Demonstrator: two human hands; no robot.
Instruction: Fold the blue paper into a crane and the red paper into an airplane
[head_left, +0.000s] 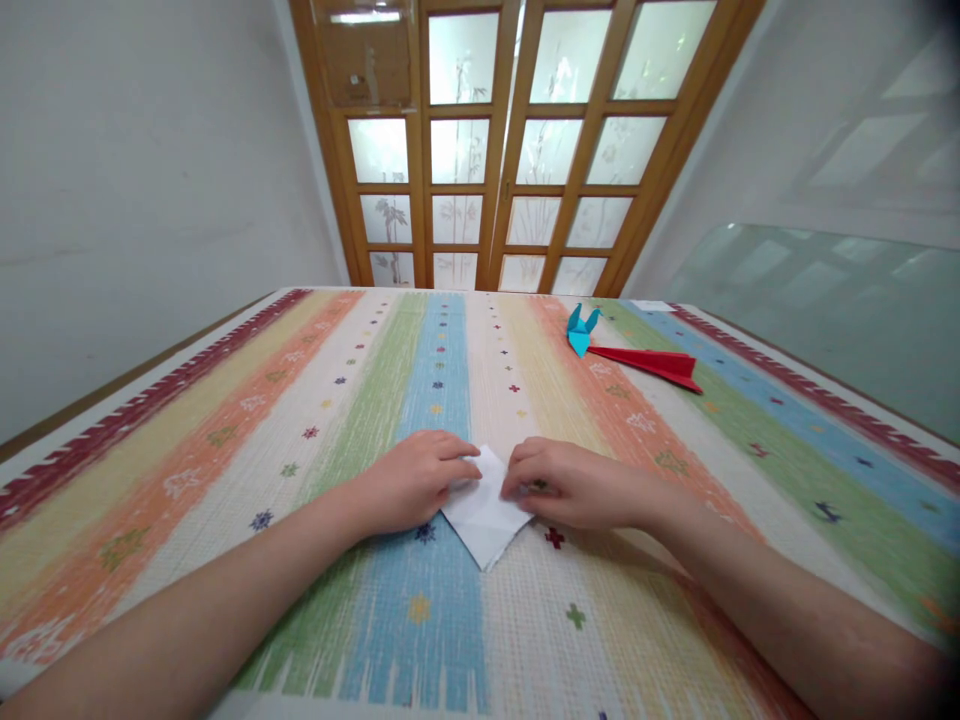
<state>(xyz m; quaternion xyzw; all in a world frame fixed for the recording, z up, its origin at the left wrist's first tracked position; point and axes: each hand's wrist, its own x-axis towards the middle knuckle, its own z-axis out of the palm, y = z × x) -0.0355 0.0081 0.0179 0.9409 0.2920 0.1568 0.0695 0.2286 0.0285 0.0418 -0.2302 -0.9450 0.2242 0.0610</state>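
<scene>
A small white sheet of paper [489, 530], folded into a diamond shape, lies flat on the tablecloth with one corner pointing toward me. At its upper left edge, my left hand [420, 478] has its fingers bent over the paper, the thumb side hidden. From the other side, my right hand [562, 482] pinches the right part of the paper between curled fingers. Layered edges show along the lower right side of the paper. Fingers of both hands cover its left and right corners.
A blue folded-paper crane [580, 332] stands at the far right, touching or close to a red paper plane [652, 365]. Under everything spreads a striped tablecloth [360, 400]. Beyond the table is a wooden door with glass panes [495, 150]; pale walls flank it.
</scene>
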